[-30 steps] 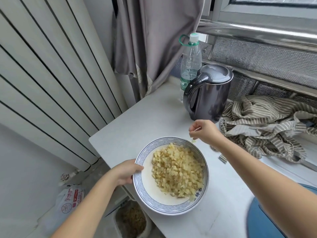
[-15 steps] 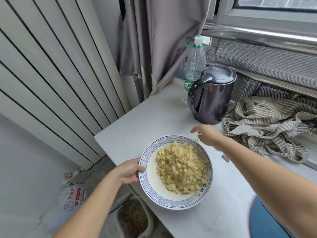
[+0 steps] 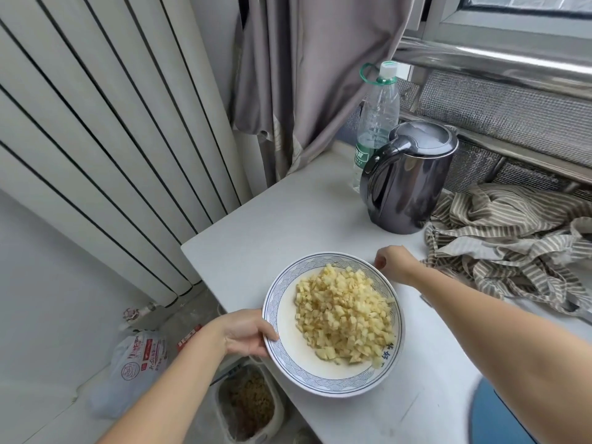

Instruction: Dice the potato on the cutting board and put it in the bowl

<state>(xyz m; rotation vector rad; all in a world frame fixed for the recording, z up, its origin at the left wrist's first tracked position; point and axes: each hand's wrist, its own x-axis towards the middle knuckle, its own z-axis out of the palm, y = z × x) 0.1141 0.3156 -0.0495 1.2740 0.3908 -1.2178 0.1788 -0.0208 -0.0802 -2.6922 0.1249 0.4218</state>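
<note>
Right hand [image 3: 395, 262] dropped from above rim to worktop [image 3: 256, 238] just behind bowl [image 3: 320, 381], fingers curled, can't tell if pinching anything | left hand [image 3: 246, 331] grips bowl's left rim, thumb on top | diced potato [image 3: 344, 315] heaped in bowl | kettle [image 3: 407, 181], bottle [image 3: 378, 116] behind

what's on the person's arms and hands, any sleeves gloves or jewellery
No sleeves show: the left arm and right arm are bare to the frame edge. The left hand and right hand have no gloves, and no rings, watch or bracelet are visible.
</note>
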